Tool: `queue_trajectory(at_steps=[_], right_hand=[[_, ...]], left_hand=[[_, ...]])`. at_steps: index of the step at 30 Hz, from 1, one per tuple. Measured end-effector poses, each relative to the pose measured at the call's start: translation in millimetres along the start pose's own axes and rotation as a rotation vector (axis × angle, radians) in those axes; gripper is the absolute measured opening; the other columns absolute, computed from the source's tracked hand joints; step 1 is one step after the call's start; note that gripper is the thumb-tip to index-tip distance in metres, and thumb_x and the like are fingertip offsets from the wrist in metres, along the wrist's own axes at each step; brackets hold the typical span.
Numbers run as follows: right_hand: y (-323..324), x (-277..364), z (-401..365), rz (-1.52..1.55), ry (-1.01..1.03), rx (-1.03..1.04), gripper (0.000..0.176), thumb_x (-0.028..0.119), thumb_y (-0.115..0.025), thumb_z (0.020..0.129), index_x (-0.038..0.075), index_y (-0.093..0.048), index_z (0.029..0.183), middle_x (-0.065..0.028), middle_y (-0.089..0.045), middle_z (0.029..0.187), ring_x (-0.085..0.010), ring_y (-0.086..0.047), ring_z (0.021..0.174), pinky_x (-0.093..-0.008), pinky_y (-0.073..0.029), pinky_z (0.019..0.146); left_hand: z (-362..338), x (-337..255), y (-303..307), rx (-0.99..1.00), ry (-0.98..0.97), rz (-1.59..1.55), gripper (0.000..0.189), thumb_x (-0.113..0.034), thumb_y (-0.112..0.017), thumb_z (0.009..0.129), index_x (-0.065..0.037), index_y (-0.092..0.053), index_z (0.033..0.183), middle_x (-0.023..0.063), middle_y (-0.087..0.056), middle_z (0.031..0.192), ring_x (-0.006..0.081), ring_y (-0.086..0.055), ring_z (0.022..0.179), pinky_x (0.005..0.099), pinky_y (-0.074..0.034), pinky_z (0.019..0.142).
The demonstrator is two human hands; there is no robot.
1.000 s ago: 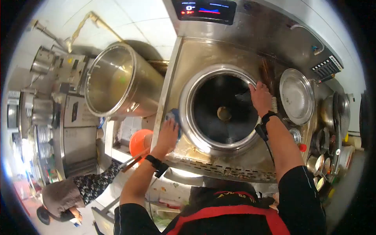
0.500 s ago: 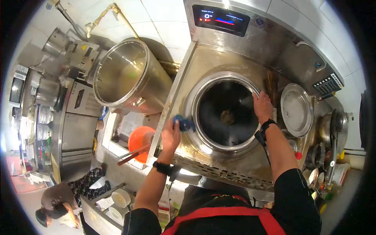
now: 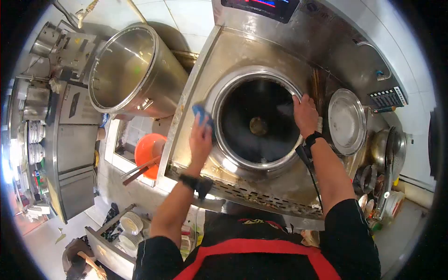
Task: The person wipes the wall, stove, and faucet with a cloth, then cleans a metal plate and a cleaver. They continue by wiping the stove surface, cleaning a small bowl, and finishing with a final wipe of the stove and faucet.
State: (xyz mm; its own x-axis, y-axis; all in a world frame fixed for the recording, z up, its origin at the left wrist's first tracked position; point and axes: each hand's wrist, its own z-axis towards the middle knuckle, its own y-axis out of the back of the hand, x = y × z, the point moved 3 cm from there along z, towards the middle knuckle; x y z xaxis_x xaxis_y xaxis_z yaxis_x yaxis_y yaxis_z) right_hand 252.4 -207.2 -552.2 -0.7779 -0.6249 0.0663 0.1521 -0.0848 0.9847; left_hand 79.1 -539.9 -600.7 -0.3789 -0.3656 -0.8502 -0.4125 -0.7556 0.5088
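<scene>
My left hand (image 3: pixel 200 136) presses a blue cloth (image 3: pixel 201 114) against the steel surface just left of the round stove opening (image 3: pixel 255 122). My right hand (image 3: pixel 305 114) rests on the right side of the opening's steel rim (image 3: pixel 233 164), fingers curled over its edge. The well inside is dark, with a small round burner part at its centre. Both wrists wear black bands.
A large steel stockpot (image 3: pixel 130 72) stands to the left of the stove. An orange bucket (image 3: pixel 148 154) with a stick sits below it. A round steel lid (image 3: pixel 346 121) lies to the right, with stacked pans beyond. A control panel (image 3: pixel 263 5) is at the back. Another person (image 3: pixel 81 261) crouches lower left.
My left hand has slid the blue cloth up along the left side of the rim. My right hand stays on the right rim. The view shifted slightly.
</scene>
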Motion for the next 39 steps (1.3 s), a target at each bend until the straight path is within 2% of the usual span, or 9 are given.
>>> queue_trajectory(at_steps=[6,15,18,22,26,32,34,35,39], right_hand=[[-5.7,-0.5,-3.7,-0.005,0.005,-0.077,0.046,0.046,-0.044,0.096,0.0,-0.051,0.102,-0.0235,-0.061,0.095,-0.0404,-0.061,0.092,-0.048,-0.052,0.076],[4.1,3.5,-0.5,0.075,-0.081,0.096,0.046,0.043,-0.044,0.096,-0.002,-0.049,0.109,-0.0248,-0.058,0.111,-0.0415,-0.057,0.101,-0.0494,-0.048,0.086],[4.2,2.7,1.2,0.065,-0.068,0.125,0.044,0.041,-0.047,0.095,-0.001,-0.049,0.108,-0.0244,-0.057,0.111,-0.0402,-0.058,0.101,-0.0483,-0.05,0.083],[0.8,2.2,-1.0,0.007,-0.046,0.043,0.042,0.041,-0.049,0.095,0.0,-0.05,0.105,-0.0231,-0.059,0.106,-0.039,-0.059,0.099,-0.0463,-0.052,0.079],[-1.0,-0.1,-1.0,0.024,-0.027,-0.061,0.046,0.044,-0.051,0.093,0.001,-0.052,0.107,-0.0218,-0.06,0.103,-0.0381,-0.06,0.097,-0.045,-0.053,0.077],[4.0,2.3,-1.0,-0.017,-0.087,0.077,0.045,0.041,-0.053,0.092,-0.001,-0.053,0.109,-0.021,-0.058,0.106,-0.0366,-0.059,0.097,-0.045,-0.051,0.078],[10.2,4.8,0.1,0.108,-0.09,0.103,0.043,0.038,-0.054,0.092,-0.001,-0.053,0.108,-0.0209,-0.056,0.109,-0.0359,-0.058,0.097,-0.0448,-0.051,0.081],[6.5,1.2,-1.1,0.103,-0.107,0.094,0.043,0.038,-0.054,0.092,-0.001,-0.053,0.108,-0.0209,-0.056,0.109,-0.0359,-0.058,0.097,-0.0448,-0.051,0.081],[3.8,1.1,2.4,0.067,-0.051,0.081,0.044,0.037,-0.057,0.091,-0.002,-0.052,0.112,-0.0214,-0.055,0.113,-0.0365,-0.056,0.101,-0.0441,-0.051,0.082]], left_hand=[[-154.5,-62.3,-23.0,0.133,0.213,0.056,0.044,-0.015,-0.054,0.093,0.0,-0.047,0.134,0.0295,-0.019,0.15,0.0447,-0.021,0.139,0.0461,-0.023,0.112],[-143.6,-45.1,-18.3,0.181,0.058,0.127,0.045,-0.015,-0.051,0.094,0.003,-0.043,0.136,0.0302,-0.016,0.151,0.0471,-0.017,0.14,0.0499,-0.019,0.113],[-90.5,-40.4,5.2,0.103,-0.011,0.125,0.038,-0.014,-0.052,0.094,0.002,-0.052,0.128,0.0263,-0.03,0.147,0.0461,-0.027,0.136,0.0486,-0.026,0.11],[6.0,-26.9,34.7,0.059,-0.044,0.095,0.02,-0.018,-0.055,0.092,-0.002,-0.067,0.096,0.0196,-0.064,0.106,0.038,-0.058,0.099,0.0446,-0.046,0.087],[113.4,-40.4,35.5,0.299,-0.033,0.36,0.028,-0.028,-0.054,0.093,-0.004,-0.066,0.088,0.0215,-0.064,0.098,0.0394,-0.059,0.091,0.0424,-0.047,0.076],[279.9,7.9,-29.9,0.317,0.22,-0.212,0.051,-0.046,-0.049,0.096,0.001,-0.067,0.107,0.0089,-0.069,0.089,0.0226,-0.064,0.077,0.0345,-0.049,0.073],[317.7,-9.4,-42.5,0.389,0.607,-0.577,0.055,-0.048,-0.05,0.095,0.001,-0.064,0.114,0.0112,-0.067,0.102,0.0197,-0.06,0.083,0.0352,-0.049,0.075],[339.6,-8.2,-49.6,0.296,0.528,-0.647,0.063,-0.049,-0.053,0.094,0.006,-0.053,0.125,0.0136,-0.063,0.114,0.0222,-0.061,0.09,0.0364,-0.051,0.076],[388.2,7.5,-67.6,0.2,0.506,-0.66,0.063,-0.016,-0.073,0.077,0.009,-0.048,0.129,0.0223,-0.061,0.116,0.0282,-0.063,0.097,0.0375,-0.053,0.078]])
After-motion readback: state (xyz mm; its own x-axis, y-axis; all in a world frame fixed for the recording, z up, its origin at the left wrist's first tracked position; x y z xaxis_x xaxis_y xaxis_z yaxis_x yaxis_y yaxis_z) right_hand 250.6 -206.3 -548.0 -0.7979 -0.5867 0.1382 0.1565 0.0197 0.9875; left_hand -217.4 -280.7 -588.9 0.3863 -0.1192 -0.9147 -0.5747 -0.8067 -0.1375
